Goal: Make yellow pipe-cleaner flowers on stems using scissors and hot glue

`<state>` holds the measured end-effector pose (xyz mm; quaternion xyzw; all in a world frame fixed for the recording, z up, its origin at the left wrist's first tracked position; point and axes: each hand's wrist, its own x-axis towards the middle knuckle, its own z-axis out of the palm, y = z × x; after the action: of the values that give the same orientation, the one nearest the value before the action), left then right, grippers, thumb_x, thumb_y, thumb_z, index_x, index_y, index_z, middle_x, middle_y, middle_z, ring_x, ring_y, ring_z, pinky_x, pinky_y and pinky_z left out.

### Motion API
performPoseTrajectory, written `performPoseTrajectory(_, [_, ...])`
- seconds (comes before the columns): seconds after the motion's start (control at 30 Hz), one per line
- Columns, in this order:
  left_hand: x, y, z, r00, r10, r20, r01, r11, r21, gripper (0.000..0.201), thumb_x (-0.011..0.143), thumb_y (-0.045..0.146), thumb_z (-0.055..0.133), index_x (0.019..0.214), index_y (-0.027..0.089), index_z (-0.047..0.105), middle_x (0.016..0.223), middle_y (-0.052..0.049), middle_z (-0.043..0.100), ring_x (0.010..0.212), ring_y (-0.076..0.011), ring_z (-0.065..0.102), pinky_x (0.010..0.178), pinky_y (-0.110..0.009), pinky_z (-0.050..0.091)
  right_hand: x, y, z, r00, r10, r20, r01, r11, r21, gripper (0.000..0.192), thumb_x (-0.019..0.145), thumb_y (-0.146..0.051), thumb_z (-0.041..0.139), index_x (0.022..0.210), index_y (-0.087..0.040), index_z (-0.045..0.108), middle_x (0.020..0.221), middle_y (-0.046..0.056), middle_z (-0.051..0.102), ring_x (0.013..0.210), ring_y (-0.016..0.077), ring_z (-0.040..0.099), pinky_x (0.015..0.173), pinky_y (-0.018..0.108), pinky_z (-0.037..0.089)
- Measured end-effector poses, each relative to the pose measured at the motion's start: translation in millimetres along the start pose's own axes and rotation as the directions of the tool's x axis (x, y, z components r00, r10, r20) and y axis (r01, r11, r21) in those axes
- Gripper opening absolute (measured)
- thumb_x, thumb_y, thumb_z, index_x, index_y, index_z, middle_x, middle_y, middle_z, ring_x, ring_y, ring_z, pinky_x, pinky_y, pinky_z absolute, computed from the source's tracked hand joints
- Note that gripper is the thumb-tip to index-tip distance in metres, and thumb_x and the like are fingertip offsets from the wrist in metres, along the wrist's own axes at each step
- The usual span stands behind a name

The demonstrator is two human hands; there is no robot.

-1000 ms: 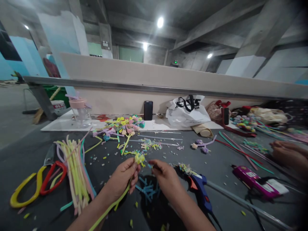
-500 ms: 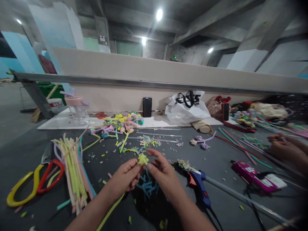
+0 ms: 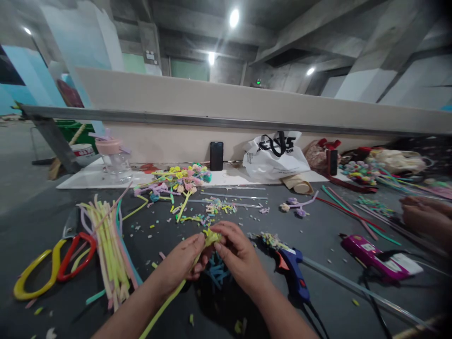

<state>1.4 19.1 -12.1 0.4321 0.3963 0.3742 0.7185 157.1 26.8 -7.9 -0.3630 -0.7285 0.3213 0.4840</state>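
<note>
A dark table (image 3: 52, 221) strewn with coloured scraps runs along a pale low wall (image 3: 212, 101) in a concrete hall. Left of the fingers lies a bundle of pipe cleaners (image 3: 108, 245) beside yellow and red scissors (image 3: 52, 266), and just right of them a blue glue gun (image 3: 293, 278). The left hand (image 3: 181, 263) and right hand (image 3: 236, 256) meet, fingers pinched on a yellow-green pipe cleaner flower (image 3: 211, 235), its stem trailing under the left wrist.
</note>
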Motion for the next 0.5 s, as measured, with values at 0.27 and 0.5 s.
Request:
performPoseTrajectory(0.27, [-2.2,0.4,1.0,0.998,-0.016,0.068,0.023,0.996,-0.092,0.031,0.077,0.048,0.053,0.075,0.017,0.047,0.057,0.006,0.038,0.043,-0.0033,0.024,0.041,-0.017,0.01,-0.1,-5.1,2.1,1.0,0.0,0.006,0.0,1.0,0.006,0.026,0.079,-0.016,0.053,0.101,-0.025,0.063,0.104,0.006,0.055,0.104,0.0186,0.05,0.088,0.032,0.041])
performPoseTrajectory(0.5, [-2.3,-1.7,-2.6,0.99,0.026,0.135,0.002,0.978,-0.206,0.028,0.08,0.041,0.053,0.071,0.017,0.043,0.055,0.007,0.032,0.043,-0.0035,0.02,0.039,-0.018,0.01,-4.8,-1.8,2.8,0.988,0.055,-0.147,-0.053,0.998,0.014,0.039,0.08,-0.021,0.05,0.118,-0.027,0.049,0.112,0.007,0.05,0.067,0.0108,0.051,0.063,0.025,0.046])
